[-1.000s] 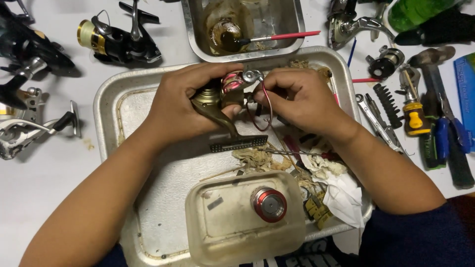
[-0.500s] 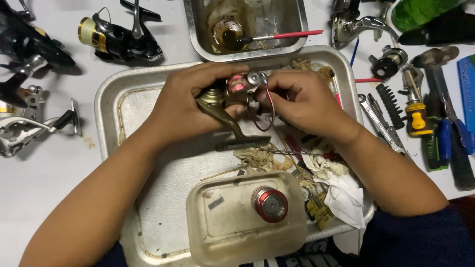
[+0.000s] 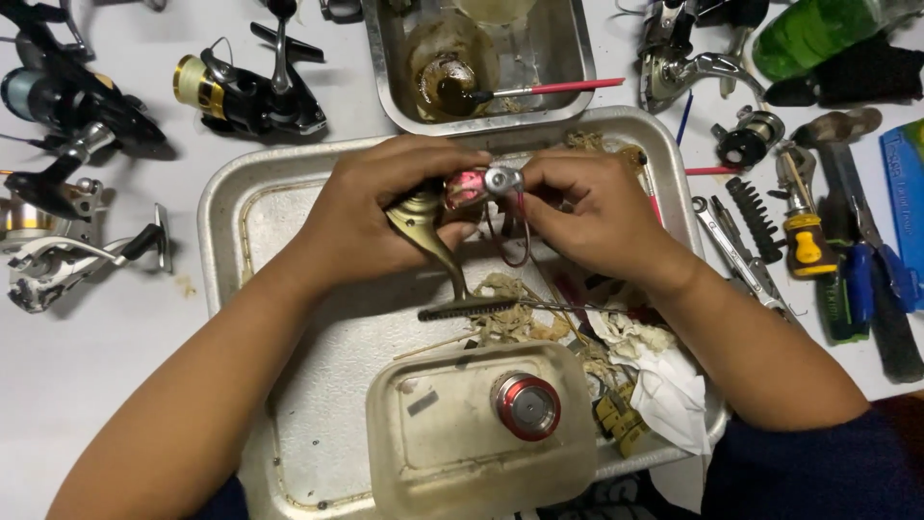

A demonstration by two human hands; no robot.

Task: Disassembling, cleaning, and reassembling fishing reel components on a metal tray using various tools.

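The left hand (image 3: 371, 217) grips the bronze spinning reel (image 3: 428, 217) by its rigid, probably greasy body; the right hand's (image 3: 582, 212) fingers pinch its thin, springy bail wire (image 3: 515, 236).

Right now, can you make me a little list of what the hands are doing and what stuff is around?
Left hand: grips the gold fishing reel
Right hand: pinches the reel's silver and red end
Under them: big metal tray
Front of tray: plastic tub holding a red spool
Behind: small pan with a red brush
Right: screwdriver
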